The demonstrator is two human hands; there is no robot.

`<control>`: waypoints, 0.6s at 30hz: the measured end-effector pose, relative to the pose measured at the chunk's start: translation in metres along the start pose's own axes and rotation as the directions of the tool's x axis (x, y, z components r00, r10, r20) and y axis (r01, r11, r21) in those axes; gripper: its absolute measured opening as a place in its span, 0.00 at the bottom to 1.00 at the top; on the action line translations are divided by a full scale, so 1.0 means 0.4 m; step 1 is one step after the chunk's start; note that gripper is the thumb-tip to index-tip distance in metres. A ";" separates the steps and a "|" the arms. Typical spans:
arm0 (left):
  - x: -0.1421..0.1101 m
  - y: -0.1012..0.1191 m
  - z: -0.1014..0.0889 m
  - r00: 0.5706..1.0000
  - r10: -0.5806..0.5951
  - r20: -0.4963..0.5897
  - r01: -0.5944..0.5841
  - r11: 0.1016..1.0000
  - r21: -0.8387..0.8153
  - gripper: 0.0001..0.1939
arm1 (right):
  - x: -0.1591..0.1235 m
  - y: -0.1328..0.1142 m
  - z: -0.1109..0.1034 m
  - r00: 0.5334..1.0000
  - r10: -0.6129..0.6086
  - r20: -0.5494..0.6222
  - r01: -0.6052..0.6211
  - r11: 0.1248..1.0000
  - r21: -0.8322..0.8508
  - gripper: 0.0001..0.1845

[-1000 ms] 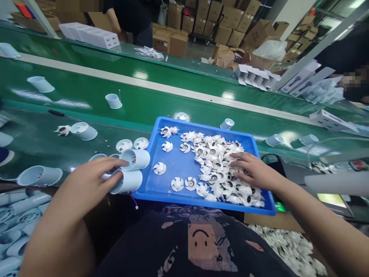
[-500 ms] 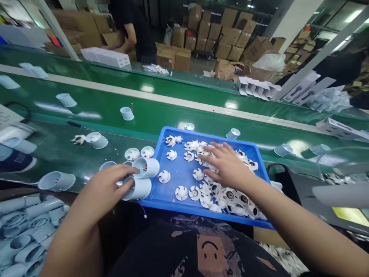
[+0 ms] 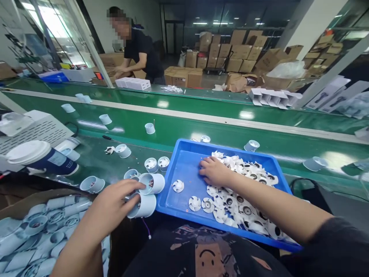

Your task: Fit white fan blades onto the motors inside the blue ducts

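Note:
My left hand (image 3: 113, 206) is closed around two pale blue cylinder housings (image 3: 145, 194) lying on their sides at the left edge of a blue tray (image 3: 184, 161). My right hand (image 3: 215, 172) rests in the tray with its fingers curled over white fan impellers (image 3: 239, 192), which are piled across the tray's right half. A single impeller (image 3: 178, 186) lies apart near the tray's left side. Two housings (image 3: 157, 164) stand upright just left of the tray.
A box of pale blue housings (image 3: 31, 234) sits at lower left. More housings (image 3: 105, 119) ride the green conveyor belt (image 3: 201, 130). A lidded cup (image 3: 37, 157) lies at left. A person in a dark shirt (image 3: 141, 54) works across the belt, among cardboard boxes (image 3: 230, 54).
My right hand has swept from the right of the impeller pile across to the tray's upper left area. The view has lifted and turned left. My left hand stays on the housings.

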State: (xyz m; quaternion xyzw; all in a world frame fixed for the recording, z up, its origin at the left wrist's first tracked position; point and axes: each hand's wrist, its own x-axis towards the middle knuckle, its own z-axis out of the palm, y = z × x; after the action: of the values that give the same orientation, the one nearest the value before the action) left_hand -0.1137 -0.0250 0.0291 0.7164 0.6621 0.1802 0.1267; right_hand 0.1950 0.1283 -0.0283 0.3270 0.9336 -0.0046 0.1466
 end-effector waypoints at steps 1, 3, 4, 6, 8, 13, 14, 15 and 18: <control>0.012 -0.001 -0.003 1.000 0.001 0.006 -0.001 1.000 0.012 0.19 | -0.037 0.006 0.007 1.000 -0.002 0.020 0.002 1.000 0.016 0.11; 0.056 0.017 -0.001 0.999 0.027 0.022 -0.028 0.999 0.041 0.19 | -0.099 0.012 0.018 0.999 0.015 0.036 -0.016 0.999 0.049 0.09; 0.087 0.038 0.004 0.998 0.051 0.047 -0.055 0.996 0.071 0.20 | -0.121 0.012 0.023 0.999 0.030 0.033 -0.032 0.997 0.063 0.09; 0.163 0.098 0.023 0.984 0.109 0.141 -0.130 0.980 0.152 0.19 | -0.150 0.009 0.031 0.998 0.067 0.017 -0.069 0.994 0.085 0.10; 0.249 0.170 0.054 0.948 0.153 0.278 -0.218 0.951 0.221 0.18 | -0.160 0.003 0.036 0.994 0.105 0.003 -0.105 0.990 0.099 0.13; 0.439 0.291 0.157 0.904 0.053 0.423 -0.203 0.926 0.319 0.11 | -0.164 -0.013 0.034 0.988 0.157 -0.012 -0.154 0.981 0.121 0.15; 0.461 0.298 0.176 0.900 0.028 0.436 -0.191 0.923 0.333 0.13 | -0.167 -0.014 0.033 0.986 0.164 -0.013 -0.161 0.979 0.125 0.15; 0.477 0.300 0.191 0.897 0.012 0.442 -0.181 0.922 0.342 0.14 | -0.171 -0.015 0.033 0.985 0.171 -0.015 -0.167 0.977 0.130 0.16; 0.486 0.284 0.210 0.902 0.019 0.431 -0.174 0.930 0.324 0.15 | -0.187 -0.013 0.038 0.983 0.182 -0.019 -0.177 0.973 0.145 0.18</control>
State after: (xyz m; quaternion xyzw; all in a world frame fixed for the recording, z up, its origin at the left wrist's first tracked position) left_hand 0.0360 0.1628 0.0184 0.7814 0.6039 -0.0945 0.1256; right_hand 0.2515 0.0772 -0.0226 0.4198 0.8996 -0.0531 0.1077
